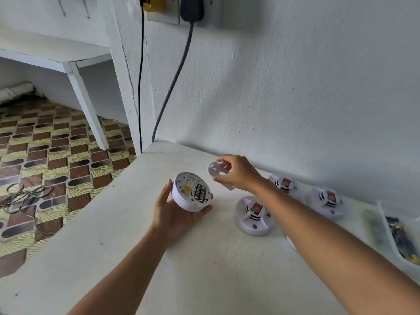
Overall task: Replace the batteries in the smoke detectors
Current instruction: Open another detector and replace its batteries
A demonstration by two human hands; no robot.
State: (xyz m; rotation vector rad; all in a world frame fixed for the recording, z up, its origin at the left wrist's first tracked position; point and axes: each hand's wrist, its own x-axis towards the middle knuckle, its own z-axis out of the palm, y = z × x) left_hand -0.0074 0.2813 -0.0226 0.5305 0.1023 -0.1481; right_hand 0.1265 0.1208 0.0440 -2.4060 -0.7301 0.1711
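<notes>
Spanning most of the view, white bench (204,269) against the wall carries three closed smoke detectors: one (253,215) just right of centre, two more (284,184) (326,201) nearer the wall, plus a clear tray (395,244) of what look like batteries at far right, blurred. Left hand (175,214) cups the open detector (191,192) above the bench, back side up, fingers curled round its rim. Right hand (237,172) pinches the removed back plate (218,169), held apart from the detector. Two old batteries (200,192) sit in the bay. Step, I'd say: cover off, cells not yet out. Next: park the plate, pry the cells free.
</notes>
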